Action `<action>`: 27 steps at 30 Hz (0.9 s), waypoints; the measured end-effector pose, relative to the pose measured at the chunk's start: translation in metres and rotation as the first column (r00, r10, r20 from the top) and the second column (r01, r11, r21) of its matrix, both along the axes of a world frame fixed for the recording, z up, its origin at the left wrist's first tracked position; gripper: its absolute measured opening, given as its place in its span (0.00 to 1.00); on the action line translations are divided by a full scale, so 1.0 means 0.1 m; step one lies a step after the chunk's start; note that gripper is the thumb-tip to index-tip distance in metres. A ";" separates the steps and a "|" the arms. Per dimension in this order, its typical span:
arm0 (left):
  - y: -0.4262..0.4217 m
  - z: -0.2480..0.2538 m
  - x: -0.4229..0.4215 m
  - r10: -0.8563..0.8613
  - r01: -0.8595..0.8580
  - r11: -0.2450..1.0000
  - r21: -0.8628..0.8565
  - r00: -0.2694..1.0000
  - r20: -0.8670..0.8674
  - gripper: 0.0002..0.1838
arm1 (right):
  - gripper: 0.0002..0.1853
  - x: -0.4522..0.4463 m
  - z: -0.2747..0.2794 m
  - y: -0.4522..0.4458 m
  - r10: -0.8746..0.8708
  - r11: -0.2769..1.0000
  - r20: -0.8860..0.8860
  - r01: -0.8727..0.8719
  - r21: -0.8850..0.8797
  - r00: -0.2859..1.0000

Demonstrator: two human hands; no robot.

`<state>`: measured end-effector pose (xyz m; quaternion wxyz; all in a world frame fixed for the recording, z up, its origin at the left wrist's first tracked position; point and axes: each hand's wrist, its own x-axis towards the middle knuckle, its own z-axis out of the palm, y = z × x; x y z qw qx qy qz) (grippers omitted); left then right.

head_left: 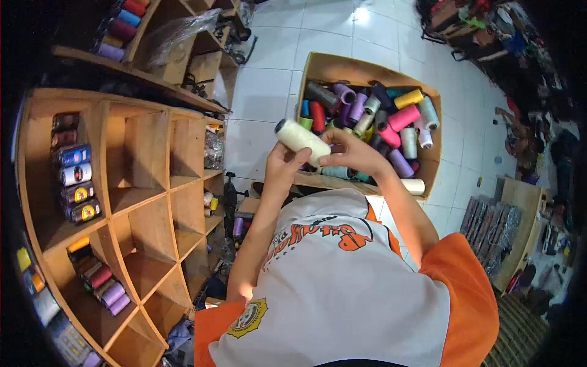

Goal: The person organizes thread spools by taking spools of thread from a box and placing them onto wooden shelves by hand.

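A cream-coloured spool of thread (pixel 301 138) is held tilted between my two hands, over the near left part of a cardboard box. My left hand (pixel 282 164) grips the spool from below, its thumb lying along the side. At the spool's right end, my right hand (pixel 354 153) pinches with fingers and thumb. Beneath and beyond them stands the open cardboard box (pixel 345 66), filled with loose thread spools in many colours. Among these are a pink spool (pixel 404 117), a yellow spool (pixel 408 98) and a purple spool (pixel 400 163).
A wooden cubby shelf (pixel 105 159) stands on the left, with spools lined up in some compartments. Another wooden shelf (pixel 140 73) is behind it. White floor tiles (pixel 269 85) surround the box. On the right are a wooden cabinet (pixel 520 226) and cluttered goods.
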<state>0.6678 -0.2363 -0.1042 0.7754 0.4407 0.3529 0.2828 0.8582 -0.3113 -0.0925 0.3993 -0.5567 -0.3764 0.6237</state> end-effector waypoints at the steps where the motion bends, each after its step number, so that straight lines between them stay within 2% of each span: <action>1: 0.02 -0.01 -0.03 0.013 -0.013 1.000 0.012 1.000 -0.019 0.23 | 0.23 -0.06 -0.03 0.00 0.040 0.999 -0.066 -0.040 0.005 0.997; 2: 0.02 -0.01 -0.08 0.033 -0.032 0.999 0.028 0.999 -0.039 0.24 | 0.22 -0.03 -0.17 -0.03 0.007 0.996 -0.190 -0.024 -0.088 0.982; 3: 0.03 -0.02 -0.13 0.063 -0.060 0.997 0.048 0.996 -0.061 0.25 | 0.23 -0.01 -0.32 -0.06 -0.147 0.969 -0.258 0.087 -0.232 0.955; 4: 0.04 -0.07 -0.21 0.077 -0.076 0.997 0.014 0.994 -0.080 0.25 | 0.21 0.09 -0.59 -0.12 -0.083 0.972 -0.052 0.070 -0.224 0.995; 5: 0.04 0.00 -0.28 0.115 -0.116 0.993 -0.023 0.993 -0.032 0.25 | 0.22 0.21 -0.85 -0.23 0.140 0.981 0.423 -0.066 -0.184 0.895; 6: 0.04 -0.02 -0.36 0.152 -0.152 0.988 -0.014 0.988 -0.040 0.25 | 0.25 0.38 -1.25 -0.40 0.341 0.927 0.738 -0.338 -0.162 0.582; 7: 0.05 -0.07 -0.45 0.186 -0.186 0.982 -0.006 0.981 -0.046 0.25 | 0.27 0.41 -1.37 -0.48 0.544 0.815 0.794 -0.397 -0.423 0.272; 8: 0.07 -0.07 -0.54 0.214 -0.214 0.977 -0.008 0.976 -0.048 0.25 | 0.26 0.52 -1.85 -0.74 0.518 0.822 0.841 -0.364 -0.439 0.155; 10: 0.08 -0.08 -0.72 0.269 -0.270 0.963 -0.018 0.962 -0.041 0.25 | 0.20 0.50 -1.71 -0.79 0.565 0.789 0.799 -0.417 -0.451 0.204; 11: 0.11 -0.09 -0.81 0.319 -0.320 0.947 -0.031 0.947 -0.037 0.25 | 0.19 0.50 -1.86 -0.81 0.541 0.806 0.827 -0.376 -0.458 0.152; 12: 0.11 -0.10 -0.90 0.366 -0.367 0.929 -0.048 0.930 -0.033 0.25 | 0.20 0.47 -1.75 -0.76 0.569 0.794 0.801 -0.381 -0.474 0.188; 14: 0.09 -0.10 -1.09 0.446 -0.446 0.892 -0.079 0.895 -0.017 0.24 | 0.25 0.50 -1.68 -0.65 0.662 0.717 0.732 -0.420 -0.556 0.160; 15: 0.09 -0.06 -1.19 0.483 -0.485 0.873 -0.049 0.874 -0.053 0.24 | 0.29 0.30 -1.17 -0.47 0.624 0.759 0.756 -0.382 -0.527 0.198; 17: 0.12 0.03 -1.43 0.562 -0.564 0.826 0.016 0.819 -0.121 0.24 | 0.29 0.37 -1.22 -0.39 0.551 0.800 0.819 -0.383 -0.462 0.161; 19: 0.13 0.02 -1.75 0.685 -0.678 0.729 0.094 0.718 -0.122 0.24 | 0.36 0.47 -1.12 -0.18 0.559 0.742 0.812 -0.539 -0.399 0.168; 21: 0.12 0.15 -2.06 0.808 -0.800 0.588 0.122 0.585 -0.062 0.23 | 0.35 0.65 -1.00 0.14 0.664 0.634 0.735 -0.621 -0.461 0.133; 22: 0.13 0.11 -2.27 0.846 -0.825 0.531 0.194 0.529 -0.067 0.23 | 0.32 0.63 -0.68 0.39 0.810 0.556 0.548 -0.573 -0.602 0.210; 23: 0.10 0.23 -2.40 0.878 -0.864 0.476 0.163 0.476 -0.041 0.21 | 0.29 0.63 -0.28 0.63 0.895 0.445 0.336 -0.525 -0.725 0.294; 25: 0.03 0.45 -2.63 0.929 -0.907 0.364 0.213 0.370 -0.013 0.20 | 0.22 0.50 0.35 0.79 0.619 0.736 0.166 -0.494 -0.463 0.767; 26: 0.00 0.50 -2.73 0.943 -0.917 0.329 0.228 0.333 -0.023 0.20 | 0.26 0.48 0.40 0.91 0.566 0.806 0.028 -0.546 -0.228 0.824; 27: -0.03 0.53 -2.83 0.955 -0.926 0.294 0.239 0.295 -0.031 0.20 | 0.28 0.46 0.26 1.04 0.504 0.847 -0.127 -0.518 -0.123 0.854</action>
